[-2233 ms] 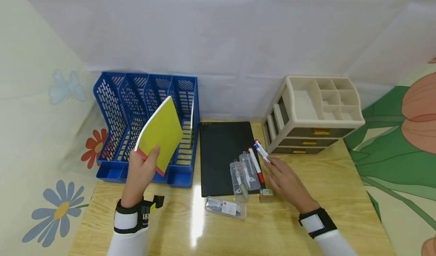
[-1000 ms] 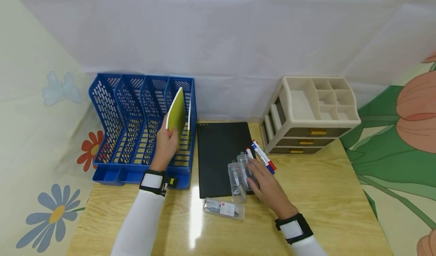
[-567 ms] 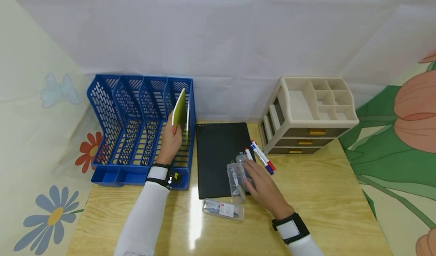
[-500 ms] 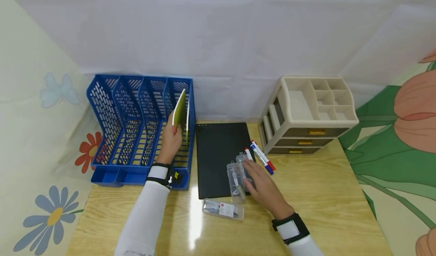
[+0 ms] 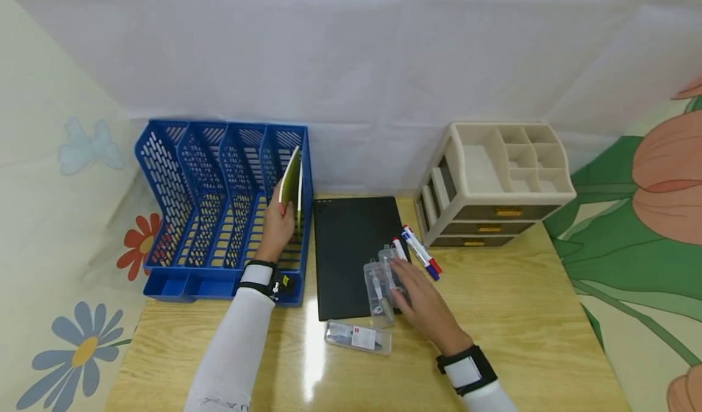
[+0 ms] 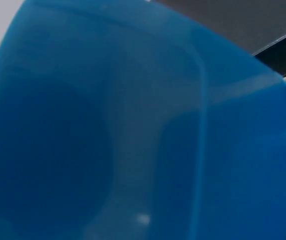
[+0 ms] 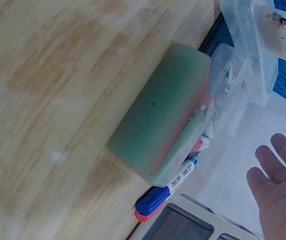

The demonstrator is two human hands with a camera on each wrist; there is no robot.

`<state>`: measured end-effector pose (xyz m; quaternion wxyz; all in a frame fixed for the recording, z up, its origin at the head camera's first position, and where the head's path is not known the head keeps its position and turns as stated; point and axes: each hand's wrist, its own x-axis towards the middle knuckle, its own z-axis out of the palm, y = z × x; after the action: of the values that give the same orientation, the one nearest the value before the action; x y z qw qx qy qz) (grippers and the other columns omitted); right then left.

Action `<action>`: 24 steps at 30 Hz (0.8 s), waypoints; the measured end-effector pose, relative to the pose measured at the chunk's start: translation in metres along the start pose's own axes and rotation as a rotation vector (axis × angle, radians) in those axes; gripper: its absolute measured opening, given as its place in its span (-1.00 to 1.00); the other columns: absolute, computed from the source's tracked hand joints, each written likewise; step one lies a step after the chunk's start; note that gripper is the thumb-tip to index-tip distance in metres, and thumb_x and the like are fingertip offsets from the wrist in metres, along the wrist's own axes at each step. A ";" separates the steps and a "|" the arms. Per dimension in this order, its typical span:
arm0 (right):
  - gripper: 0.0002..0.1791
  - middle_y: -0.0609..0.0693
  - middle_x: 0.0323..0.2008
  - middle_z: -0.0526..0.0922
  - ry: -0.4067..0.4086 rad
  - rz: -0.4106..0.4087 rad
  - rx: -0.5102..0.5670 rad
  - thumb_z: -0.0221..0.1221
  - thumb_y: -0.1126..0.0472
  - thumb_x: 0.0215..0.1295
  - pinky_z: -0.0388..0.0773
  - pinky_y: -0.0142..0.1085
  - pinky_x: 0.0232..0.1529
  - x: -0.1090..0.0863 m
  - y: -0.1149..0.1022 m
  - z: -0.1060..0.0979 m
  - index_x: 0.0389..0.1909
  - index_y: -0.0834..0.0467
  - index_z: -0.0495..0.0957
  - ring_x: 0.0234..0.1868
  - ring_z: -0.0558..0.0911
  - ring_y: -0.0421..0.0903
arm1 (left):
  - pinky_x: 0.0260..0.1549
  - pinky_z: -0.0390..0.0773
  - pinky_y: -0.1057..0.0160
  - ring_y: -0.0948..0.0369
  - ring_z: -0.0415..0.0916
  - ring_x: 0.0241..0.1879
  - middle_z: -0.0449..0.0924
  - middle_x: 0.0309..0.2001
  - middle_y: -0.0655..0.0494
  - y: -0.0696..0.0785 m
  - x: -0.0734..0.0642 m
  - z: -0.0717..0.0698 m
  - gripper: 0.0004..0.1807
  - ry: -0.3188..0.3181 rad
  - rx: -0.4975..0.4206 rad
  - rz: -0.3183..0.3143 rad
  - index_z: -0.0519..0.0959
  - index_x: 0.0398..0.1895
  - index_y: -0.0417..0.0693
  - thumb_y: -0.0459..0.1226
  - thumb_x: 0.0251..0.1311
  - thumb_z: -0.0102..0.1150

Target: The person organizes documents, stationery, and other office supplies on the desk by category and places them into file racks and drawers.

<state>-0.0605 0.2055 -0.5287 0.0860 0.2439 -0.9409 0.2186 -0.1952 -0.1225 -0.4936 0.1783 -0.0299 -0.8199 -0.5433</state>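
My left hand (image 5: 276,229) grips a thin yellow-green notebook (image 5: 289,183) by its red-edged near side. The notebook stands upright in the rightmost compartment of the blue file rack (image 5: 216,285), close beside another thin white-edged book (image 5: 300,189). Only the rack's blue plastic wall (image 6: 132,125) fills most of the left wrist view. My right hand (image 5: 430,305) reaches over two clear plastic cases (image 5: 378,290), fingers extended and overlapping the right one. In the right wrist view, its fingers (image 7: 275,170) are loose and grip nothing. A green-and-pink block (image 7: 160,107) lies near that wrist, hidden in the head view.
A black board (image 5: 351,235) lies under the clear cases. Several red and blue markers (image 5: 419,250) lie right of it. Nearer the front is a labelled clear pen case (image 5: 358,337). A cream drawer organizer (image 5: 488,211) stands at the back right.
My left hand has moved right, bringing the notebook into the rack's rightmost compartment. My right hand has left the markers and moved left over the clear cases. Over the last half second both stay nearly still.
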 end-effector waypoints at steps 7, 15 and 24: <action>-0.33 0.14 0.40 0.34 -0.010 0.019 0.003 0.20 0.12 0.29 0.35 0.10 0.32 -0.001 0.000 0.001 0.41 0.16 0.27 0.39 0.29 0.05 | 0.29 0.29 -0.19 -0.19 0.27 0.29 0.29 0.36 -0.35 0.000 0.002 0.000 -0.31 -0.027 -0.004 0.028 0.17 0.48 -0.07 -0.55 0.26 -0.07; -0.34 0.17 0.38 0.36 -0.006 -0.006 0.002 0.18 0.17 0.30 0.36 0.12 0.30 -0.002 0.001 0.001 0.41 0.15 0.27 0.38 0.30 0.07 | -0.01 0.47 -0.14 -0.15 0.38 0.09 0.34 0.30 -0.34 0.000 0.003 -0.003 -0.10 -0.104 -0.018 -0.068 0.11 0.52 0.06 -0.61 0.05 -0.03; -0.36 0.24 0.34 0.40 0.020 -0.052 0.036 0.19 0.22 0.28 0.37 0.13 0.28 0.000 0.001 0.003 0.38 0.24 0.30 0.35 0.33 0.12 | -0.07 0.38 -0.02 -0.10 0.21 0.19 0.04 0.48 -0.22 0.007 -0.005 -0.009 0.01 -0.229 -0.115 -0.194 -0.09 0.56 -0.03 -0.64 -0.07 -0.12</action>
<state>-0.0611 0.2047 -0.5316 0.0968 0.2677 -0.9292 0.2359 -0.1869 -0.1277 -0.4860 0.0284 -0.0224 -0.8015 -0.5970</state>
